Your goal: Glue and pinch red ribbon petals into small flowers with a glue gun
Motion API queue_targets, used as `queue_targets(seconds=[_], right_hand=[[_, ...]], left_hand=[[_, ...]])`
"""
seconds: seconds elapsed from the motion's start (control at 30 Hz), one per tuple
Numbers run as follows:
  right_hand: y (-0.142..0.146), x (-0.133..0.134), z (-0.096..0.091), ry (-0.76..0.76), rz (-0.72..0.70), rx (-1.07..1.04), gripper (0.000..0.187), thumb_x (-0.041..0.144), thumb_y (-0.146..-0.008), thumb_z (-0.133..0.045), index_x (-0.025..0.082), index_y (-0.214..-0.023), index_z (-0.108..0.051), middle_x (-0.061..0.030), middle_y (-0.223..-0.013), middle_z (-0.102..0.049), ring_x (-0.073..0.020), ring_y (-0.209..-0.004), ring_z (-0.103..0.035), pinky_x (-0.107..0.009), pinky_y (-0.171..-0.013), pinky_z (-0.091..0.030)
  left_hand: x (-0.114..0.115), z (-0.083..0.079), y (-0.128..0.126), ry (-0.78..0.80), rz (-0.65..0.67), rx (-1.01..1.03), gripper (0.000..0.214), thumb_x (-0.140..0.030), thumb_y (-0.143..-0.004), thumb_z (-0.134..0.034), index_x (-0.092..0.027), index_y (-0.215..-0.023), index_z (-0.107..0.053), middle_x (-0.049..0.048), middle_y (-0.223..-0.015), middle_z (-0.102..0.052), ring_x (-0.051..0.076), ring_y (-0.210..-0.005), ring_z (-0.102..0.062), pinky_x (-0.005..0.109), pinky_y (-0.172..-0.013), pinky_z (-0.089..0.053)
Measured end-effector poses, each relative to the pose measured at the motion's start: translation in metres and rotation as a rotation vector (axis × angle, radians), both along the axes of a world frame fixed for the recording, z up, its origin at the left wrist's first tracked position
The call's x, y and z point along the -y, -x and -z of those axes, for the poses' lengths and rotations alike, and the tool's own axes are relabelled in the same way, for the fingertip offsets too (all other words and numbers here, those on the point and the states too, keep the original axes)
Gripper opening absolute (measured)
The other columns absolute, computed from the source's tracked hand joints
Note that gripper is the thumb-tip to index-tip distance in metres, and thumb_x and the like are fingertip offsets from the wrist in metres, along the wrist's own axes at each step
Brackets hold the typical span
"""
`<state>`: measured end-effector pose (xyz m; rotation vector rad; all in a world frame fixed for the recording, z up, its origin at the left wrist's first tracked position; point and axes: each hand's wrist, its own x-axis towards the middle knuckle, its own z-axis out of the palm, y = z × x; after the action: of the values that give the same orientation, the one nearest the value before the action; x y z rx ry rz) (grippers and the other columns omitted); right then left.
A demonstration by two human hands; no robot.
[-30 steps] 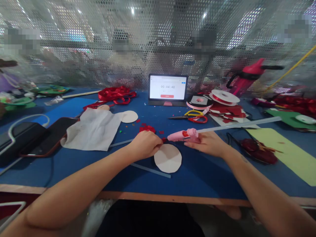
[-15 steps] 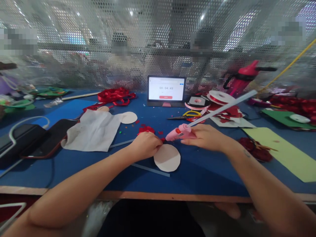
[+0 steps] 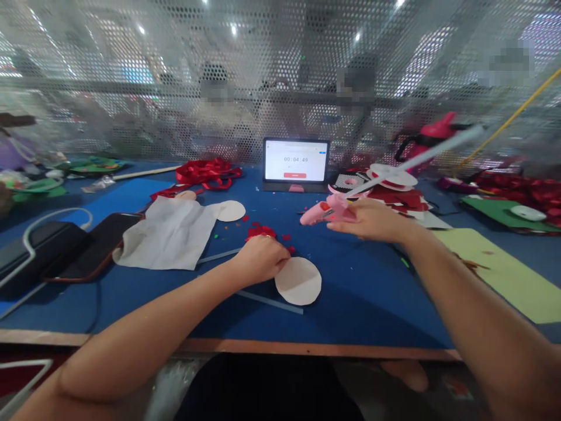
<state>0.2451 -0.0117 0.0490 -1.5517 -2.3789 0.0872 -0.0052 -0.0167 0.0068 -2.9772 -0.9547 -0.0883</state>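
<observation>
My right hand point(image 3: 366, 220) is wrapped round a pink hot glue gun point(image 3: 325, 210), held above the table with its nozzle pointing left. A long clear glue stick point(image 3: 416, 158) juts from its back, up and to the right. My left hand point(image 3: 265, 257) is closed at the upper left edge of a round white disc point(image 3: 300, 282) lying on the table. A bit of red shows by its fingertips; what they pinch is hidden. Red pieces point(image 3: 261, 232) lie just behind this hand. Glue sticks point(image 3: 269, 302) rest beneath and beside the left forearm.
A white cloth point(image 3: 169, 234), a phone point(image 3: 94, 245) and another white disc point(image 3: 232, 210) are on the left. At the back stand a tablet point(image 3: 295, 162) with a timer and ribbon spools point(image 3: 392, 176). Yellow paper point(image 3: 504, 269) lies to the right; red ribbon point(image 3: 204, 171) at back left.
My right hand has lifted the glue gun away from the disc, up and slightly to the right. My left hand stays by the disc.
</observation>
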Motion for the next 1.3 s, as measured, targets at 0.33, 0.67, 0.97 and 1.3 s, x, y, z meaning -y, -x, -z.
queue_targets(seconds=[0.33, 0.67, 0.97, 1.3], right_hand=[[-0.001, -0.006, 0.077, 0.013, 0.1, -0.31, 0.036, 0.047, -0.08, -0.048, 0.016, -0.07, -0.062, -0.0024, -0.058, -0.06, -0.0183, -0.06, -0.058, -0.029, -0.059, -0.044], [-0.022, 0.027, 0.057, -0.191, 0.282, 0.173, 0.045, 0.059, -0.077, -0.049, 0.015, -0.078, -0.059, -0.0108, -0.078, -0.063, -0.0274, -0.079, -0.058, -0.034, -0.065, -0.041], [0.045, 0.044, 0.04, -0.137, -0.183, 0.257, 0.012, 0.022, -0.086, -0.049, 0.019, -0.082, -0.06, -0.0039, -0.08, -0.067, -0.0172, -0.077, -0.061, -0.026, -0.061, -0.039], [0.031, 0.006, 0.056, -0.256, -0.189, 0.171, 0.022, 0.034, -0.088, -0.047, 0.019, -0.08, -0.062, -0.0031, -0.078, -0.067, -0.0175, -0.075, -0.061, -0.025, -0.06, -0.036]], left_hand=[[0.0, 0.002, 0.001, 0.0, 0.012, 0.077, 0.026, -0.017, -0.079, -0.044, -0.018, -0.067, -0.066, 0.0045, -0.065, -0.066, 0.017, -0.068, -0.061, 0.025, -0.059, -0.04], [-0.001, 0.003, 0.001, -0.015, 0.016, 0.066, 0.027, -0.018, -0.08, -0.043, -0.017, -0.066, -0.066, 0.0048, -0.064, -0.066, 0.017, -0.066, -0.061, 0.024, -0.057, -0.039], [-0.001, 0.002, 0.0, -0.005, -0.014, 0.046, 0.023, -0.017, -0.077, -0.046, -0.018, -0.071, -0.068, 0.0067, -0.07, -0.068, 0.02, -0.07, -0.063, 0.028, -0.058, -0.041], [0.001, -0.002, -0.001, 0.02, -0.019, -0.018, 0.025, -0.019, -0.08, -0.045, -0.017, -0.081, -0.07, 0.0082, -0.077, -0.07, 0.023, -0.076, -0.064, 0.031, -0.064, -0.044]])
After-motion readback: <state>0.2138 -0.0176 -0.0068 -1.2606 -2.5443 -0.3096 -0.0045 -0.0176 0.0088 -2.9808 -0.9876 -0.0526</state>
